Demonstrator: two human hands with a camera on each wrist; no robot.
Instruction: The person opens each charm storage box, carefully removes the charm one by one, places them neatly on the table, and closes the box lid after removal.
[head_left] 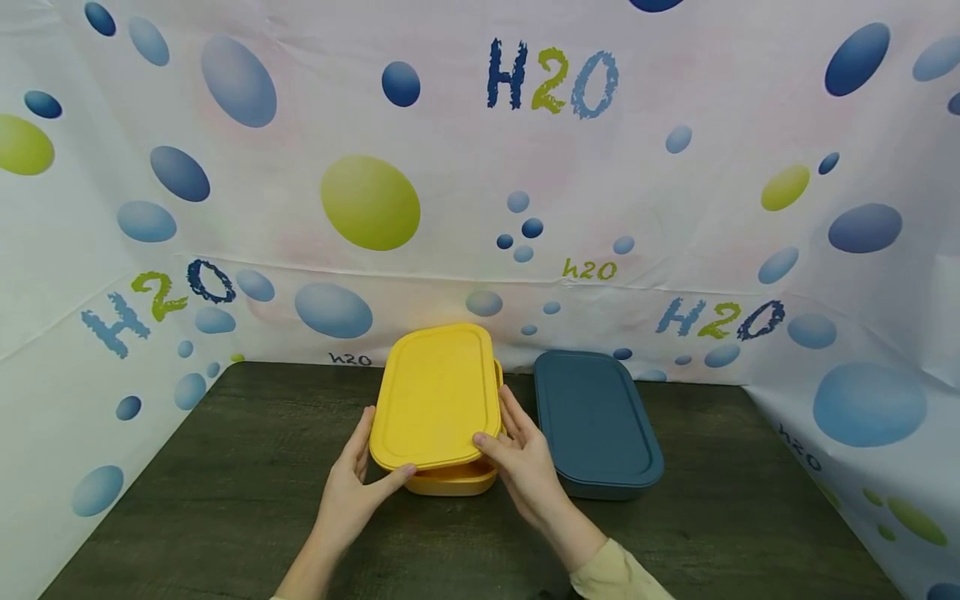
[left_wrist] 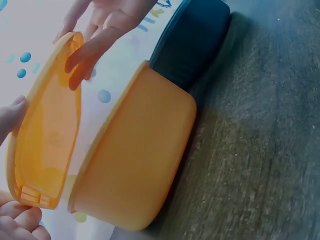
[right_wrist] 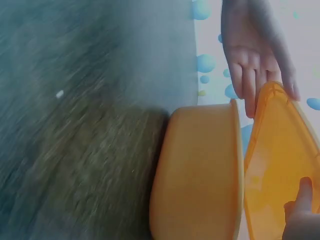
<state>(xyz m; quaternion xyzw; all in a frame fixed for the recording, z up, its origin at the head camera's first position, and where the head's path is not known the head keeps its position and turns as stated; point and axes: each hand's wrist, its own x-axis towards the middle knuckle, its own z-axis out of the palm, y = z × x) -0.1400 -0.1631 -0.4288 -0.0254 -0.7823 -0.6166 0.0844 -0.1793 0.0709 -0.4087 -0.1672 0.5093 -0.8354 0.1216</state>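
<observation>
Both hands hold a yellow lid, tilted just above a yellow plastic container. My left hand grips the near left corner, thumb on top and fingers along the left side. At the near right corner my right hand pinches the lid, thumb above and fingers at the edge and underside. In the left wrist view the lid's underside faces the container, with a gap between them. The right wrist view also shows the lid apart from the container's rim. What the container holds is hidden.
A dark blue lidded container stands on the dark wooden table, right beside the yellow one. Behind and at the sides hangs a white curtain printed with coloured ovals and H2O lettering.
</observation>
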